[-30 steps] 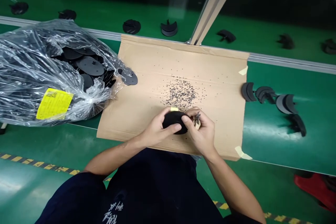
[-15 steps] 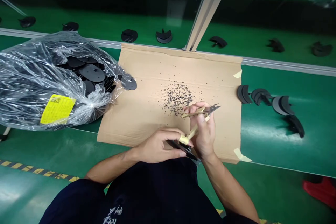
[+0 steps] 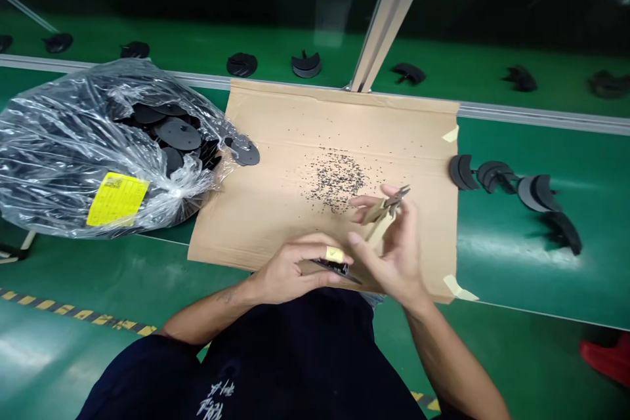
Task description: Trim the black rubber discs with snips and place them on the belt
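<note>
trimming appears underway: left hand [image 3: 290, 272] pinches black disc [image 3: 352, 279] over front edge of cardboard [image 3: 266, 210]; right hand [image 3: 399, 259] curls fingers loosely around side cutters [image 3: 386, 209]. next cut likely calls for turning cutters toward disc.

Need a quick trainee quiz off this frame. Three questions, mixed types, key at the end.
1. What tool does the right hand hold?

2. True or false: the left hand is empty.

3. Which colour is the label on the plastic bag?
A) red
B) white
C) yellow

Key:
1. Cutters, with pale handles.
2. False: the left hand pinches a thin dark piece.
3. C
</note>
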{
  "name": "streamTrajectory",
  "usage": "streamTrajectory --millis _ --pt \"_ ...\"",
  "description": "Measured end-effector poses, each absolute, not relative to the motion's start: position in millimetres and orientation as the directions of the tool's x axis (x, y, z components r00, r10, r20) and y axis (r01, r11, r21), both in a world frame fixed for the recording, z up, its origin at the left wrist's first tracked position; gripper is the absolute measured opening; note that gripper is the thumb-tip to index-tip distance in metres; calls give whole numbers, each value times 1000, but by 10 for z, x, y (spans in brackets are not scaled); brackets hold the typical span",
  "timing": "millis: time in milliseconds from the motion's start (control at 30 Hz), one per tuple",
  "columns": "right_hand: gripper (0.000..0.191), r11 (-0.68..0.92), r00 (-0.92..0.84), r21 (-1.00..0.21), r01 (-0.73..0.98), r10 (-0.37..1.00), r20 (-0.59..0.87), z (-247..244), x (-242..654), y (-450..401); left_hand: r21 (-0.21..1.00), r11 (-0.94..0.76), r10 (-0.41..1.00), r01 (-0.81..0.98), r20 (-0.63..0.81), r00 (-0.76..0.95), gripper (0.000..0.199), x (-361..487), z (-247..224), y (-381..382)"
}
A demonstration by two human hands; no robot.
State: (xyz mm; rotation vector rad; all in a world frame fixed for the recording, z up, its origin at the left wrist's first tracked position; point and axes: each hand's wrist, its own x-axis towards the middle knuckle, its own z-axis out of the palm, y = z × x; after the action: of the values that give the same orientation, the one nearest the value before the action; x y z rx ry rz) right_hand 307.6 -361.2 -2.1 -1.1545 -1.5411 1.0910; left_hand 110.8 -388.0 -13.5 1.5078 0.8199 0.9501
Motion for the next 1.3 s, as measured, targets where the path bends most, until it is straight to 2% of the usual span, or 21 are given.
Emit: streamTrajectory --millis 67,133,267,467,767,967,1100,1233,1300 --pt "54 278 -176 -885 374 958 227 89 3198 -3574 977 -202 921 63 167 353 26 1020 -116 -3860" --pt "44 386 -341 -771 507 911 232 219 3302 -3548 956 -267 927 123 220 304 28 931 -81 -3830" --pt "48 529 -566 -679 508 800 199 418 3380 -3558 910 -363 913 201 304 272 29 823 -25 -3775" --pt "40 652 -670 -541 532 714 202 419 3349 -3574 893 -403 899 199 346 268 31 815 -41 -3746" --pt "34 685 -686 -506 524 691 226 368 3347 -3485 904 -391 900 174 336 277 30 809 -87 -3707" --pt "34 704 -725 -472 530 665 179 362 3394 -3387 920 -353 918 172 304 255 27 829 -140 -3669" --pt "32 716 -732 -434 548 661 166 190 3420 -3272 937 -295 939 184 249 237 23 885 -281 -3556" --pt "30 663 -688 -474 579 710 153 -158 3434 -3146 937 -199 959 286 127 253 21 892 -440 -3366" --pt "31 655 -655 -444 611 734 179 -286 3431 -3102 908 -213 946 361 100 308 25 864 -453 -3293"
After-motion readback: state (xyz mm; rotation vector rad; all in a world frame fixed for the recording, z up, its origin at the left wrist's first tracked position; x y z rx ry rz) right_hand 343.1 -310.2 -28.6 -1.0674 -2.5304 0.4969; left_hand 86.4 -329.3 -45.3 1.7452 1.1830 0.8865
